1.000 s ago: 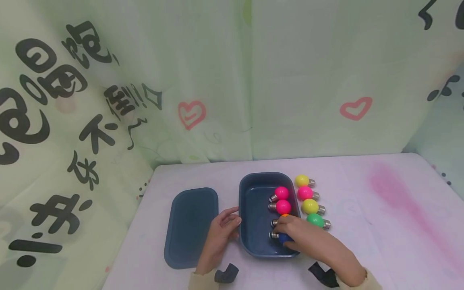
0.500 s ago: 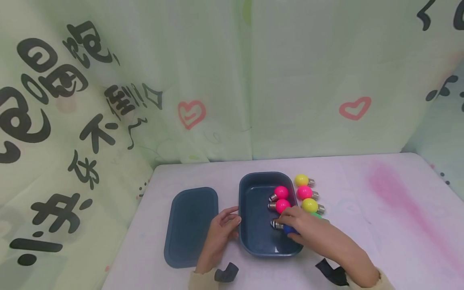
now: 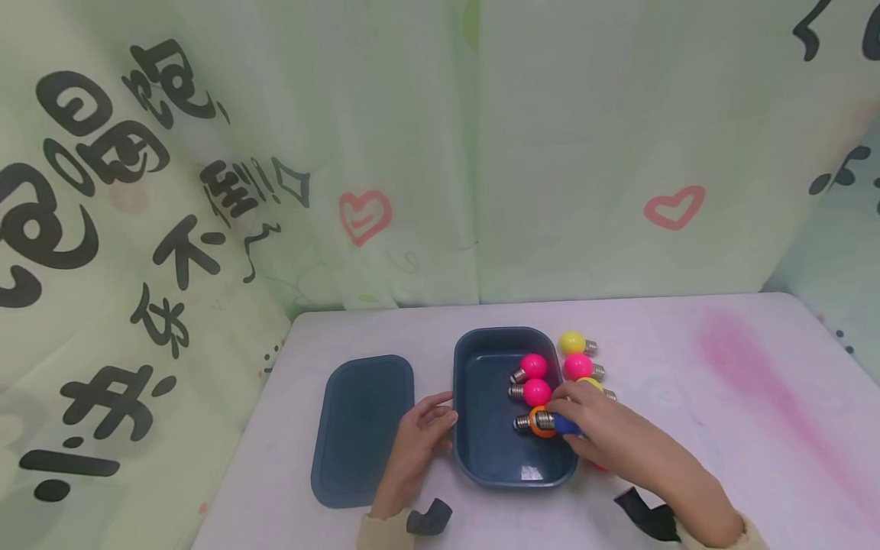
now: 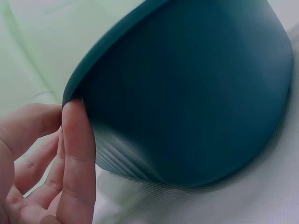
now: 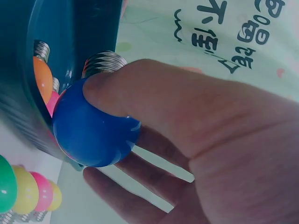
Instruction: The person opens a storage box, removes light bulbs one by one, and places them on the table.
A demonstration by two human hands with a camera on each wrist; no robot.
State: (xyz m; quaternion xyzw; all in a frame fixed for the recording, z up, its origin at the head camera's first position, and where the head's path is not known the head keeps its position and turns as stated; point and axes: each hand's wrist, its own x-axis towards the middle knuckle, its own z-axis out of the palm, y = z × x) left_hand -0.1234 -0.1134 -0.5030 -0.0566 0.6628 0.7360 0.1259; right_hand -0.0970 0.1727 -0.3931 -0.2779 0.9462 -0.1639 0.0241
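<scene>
A blue light bulb (image 5: 91,128) is pinched between my right thumb and fingers; that right hand (image 3: 608,428) is over the right rim of the dark blue bin (image 3: 484,458). The bulb's metal base points left, above an orange bulb (image 3: 541,431) lying inside. Two pink bulbs (image 3: 532,367) lie in the bin farther back. My left hand (image 3: 421,435) touches the bin's left side with its fingertips; in the left wrist view, fingers (image 4: 78,149) rest against the wall just below the rim.
Outside the bin's right side lie yellow (image 3: 572,342), pink (image 3: 577,367) and green (image 5: 7,186) bulbs in a row. A bit of red (image 3: 600,467) shows beneath the right hand. A flat dark blue lid (image 3: 360,428) lies left of the bin.
My right hand has lifted the blue bulb from the near part of the bin and carried it back and right, past the orange bulb. The left hand stays in place.
</scene>
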